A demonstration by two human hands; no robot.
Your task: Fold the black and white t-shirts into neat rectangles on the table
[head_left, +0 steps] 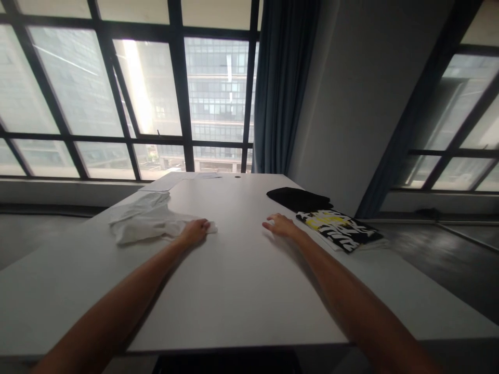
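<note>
**Two arms are stretched out over the table [234,280]**

The left hand [197,230] is closed on a corner of the white cloth [144,221], which is spread out to its left. The right hand [281,226] is laid flat, fingers apart, just beside the patterned cloth [339,231]. Three cloths are counted; the black cloth [298,199] is farther back.

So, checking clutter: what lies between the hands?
Head view: only bare tabletop between left hand, on the white cloth, and right hand.
</note>
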